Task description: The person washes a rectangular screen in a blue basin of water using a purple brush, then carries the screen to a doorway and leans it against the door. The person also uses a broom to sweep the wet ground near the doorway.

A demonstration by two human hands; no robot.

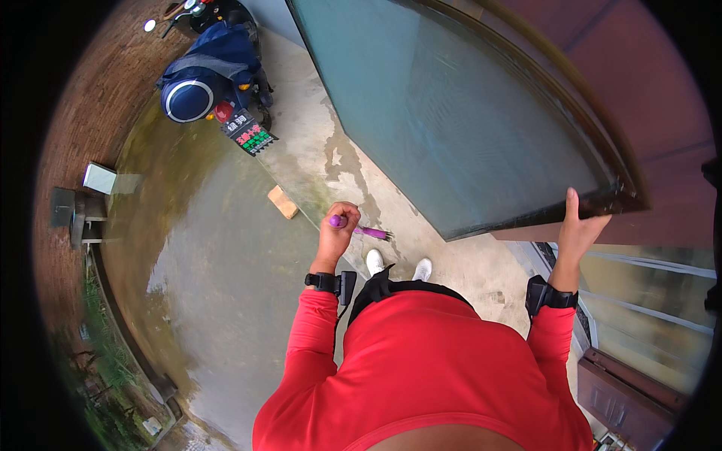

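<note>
My left hand (340, 225) is closed around the handle of a purple brush (372, 232), whose dark bristle end points to the right over the concrete. My right hand (584, 225) grips the bottom edge of a large framed glass panel (468, 129), thumb up against the glass and fingers hidden behind the frame. The panel stands tilted across the upper right, with a dark frame at its rim. Black devices are strapped on both wrists.
Upper left stands a scooter (211, 73) with blue covering. A brick (282, 202) lies on the wet ground beside the concrete ledge (361, 180). Brick walling (79, 124) curves along the left; a barred window (648, 299) is at the right. My white shoes (374, 262) are on the ledge.
</note>
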